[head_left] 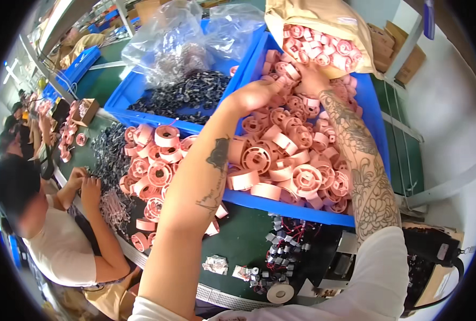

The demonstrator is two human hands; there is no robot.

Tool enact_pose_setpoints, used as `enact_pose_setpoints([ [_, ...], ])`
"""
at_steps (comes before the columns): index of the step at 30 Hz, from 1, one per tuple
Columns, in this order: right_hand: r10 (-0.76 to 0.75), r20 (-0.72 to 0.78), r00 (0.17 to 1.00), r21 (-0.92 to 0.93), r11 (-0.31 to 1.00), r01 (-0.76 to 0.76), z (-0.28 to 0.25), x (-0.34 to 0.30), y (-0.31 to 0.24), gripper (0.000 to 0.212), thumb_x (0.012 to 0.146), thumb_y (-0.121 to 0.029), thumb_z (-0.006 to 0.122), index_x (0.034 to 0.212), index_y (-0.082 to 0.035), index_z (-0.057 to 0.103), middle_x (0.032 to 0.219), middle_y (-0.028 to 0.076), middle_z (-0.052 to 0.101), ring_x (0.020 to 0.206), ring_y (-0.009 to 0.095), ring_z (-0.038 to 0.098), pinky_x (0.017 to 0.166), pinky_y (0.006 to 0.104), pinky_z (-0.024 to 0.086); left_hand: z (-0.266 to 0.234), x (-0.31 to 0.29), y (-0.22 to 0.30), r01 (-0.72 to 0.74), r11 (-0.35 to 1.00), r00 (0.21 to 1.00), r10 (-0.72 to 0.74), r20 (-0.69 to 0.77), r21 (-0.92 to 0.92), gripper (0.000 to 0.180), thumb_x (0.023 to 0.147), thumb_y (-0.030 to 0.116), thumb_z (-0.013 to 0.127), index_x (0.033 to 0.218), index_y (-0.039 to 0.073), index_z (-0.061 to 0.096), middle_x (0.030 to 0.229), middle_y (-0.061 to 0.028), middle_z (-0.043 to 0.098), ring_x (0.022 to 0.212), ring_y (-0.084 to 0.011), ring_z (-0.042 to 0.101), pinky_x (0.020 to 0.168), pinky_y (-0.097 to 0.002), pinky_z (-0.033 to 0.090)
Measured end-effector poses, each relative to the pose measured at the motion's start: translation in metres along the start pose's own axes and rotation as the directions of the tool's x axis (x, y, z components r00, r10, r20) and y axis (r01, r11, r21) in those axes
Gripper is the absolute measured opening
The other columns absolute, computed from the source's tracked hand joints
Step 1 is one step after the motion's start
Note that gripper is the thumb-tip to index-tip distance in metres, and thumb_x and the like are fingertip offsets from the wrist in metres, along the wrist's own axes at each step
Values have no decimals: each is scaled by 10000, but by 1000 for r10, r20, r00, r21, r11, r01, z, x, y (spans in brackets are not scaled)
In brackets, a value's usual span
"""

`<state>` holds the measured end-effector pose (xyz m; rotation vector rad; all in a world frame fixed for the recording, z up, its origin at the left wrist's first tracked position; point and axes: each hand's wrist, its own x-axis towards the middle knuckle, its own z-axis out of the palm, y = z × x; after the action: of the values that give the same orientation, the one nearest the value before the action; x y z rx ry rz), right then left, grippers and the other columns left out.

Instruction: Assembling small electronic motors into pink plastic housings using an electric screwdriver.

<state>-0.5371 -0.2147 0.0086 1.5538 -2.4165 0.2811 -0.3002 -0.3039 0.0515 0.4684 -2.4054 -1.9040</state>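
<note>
Both my arms reach to the far part of a blue bin (313,213) heaped with round pink plastic housings (307,179). My left hand (256,96) is in among the housings there, its fingertips against them and partly hidden. Just right of it, my right hand (311,80) is at the mouth of a tan paper bag (323,15), beside the housings, with its fingers mostly out of sight. The bag lies tilted over the bin's far edge, its opening toward me and full of more pink housings (323,51). Whether either hand grips a housing cannot be made out.
Left of the bin is another blue bin (121,109) with small dark parts and clear plastic bags (165,45). Loose housings (155,174) lie on the green table (219,291). Small motors with wires (283,249) lie nearer me. A co-worker (61,235) sits at left, handling small parts.
</note>
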Motion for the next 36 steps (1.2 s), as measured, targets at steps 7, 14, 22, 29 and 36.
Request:
enact_pose_setpoints([
  [7,85,144,986,160,981,-108,-2,-15,-23,889,618,-297,794,1407,-230,391,1163,259,529,1095,414,553,936,453,456,-17,-20,-4,23,976,996,-40,-78,-218,666,953,596,434,1265,18,543,1132,-127,645,979,-216,617,862,-365,474],
  [14,-57,172,983,706,703,-83,-61,-42,-19,737,638,-225,812,1277,-72,479,1084,129,642,984,185,621,850,306,498,-13,-16,0,-99,930,983,35,-183,-354,816,937,643,400,1377,-44,414,1320,-206,525,1213,-292,503,1040,-443,368],
  [22,-492,89,866,728,626,280,-144,-95,-144,775,748,-329,812,1354,-39,427,1308,181,498,1189,247,529,1005,351,437,-21,-38,15,-43,818,996,83,45,-573,813,958,651,280,1383,-31,401,1365,-195,490,1248,-296,488,1051,-436,395],
  [29,-276,245,929,655,753,51,-85,-27,-43,613,818,-381,743,1274,-27,539,1183,120,625,1111,233,586,926,328,488,0,-13,13,17,903,994,30,102,-430,820,924,702,310,1299,2,511,1187,-181,612,1128,-303,572,1016,-428,401],
  [36,-193,230,954,276,953,126,13,7,-72,1006,554,-538,807,1401,-166,411,1498,193,316,1389,417,247,1121,533,241,-19,-18,-10,29,956,998,-46,-53,-291,849,897,714,388,1364,8,450,1318,-196,534,1234,-301,499,1077,-452,331],
])
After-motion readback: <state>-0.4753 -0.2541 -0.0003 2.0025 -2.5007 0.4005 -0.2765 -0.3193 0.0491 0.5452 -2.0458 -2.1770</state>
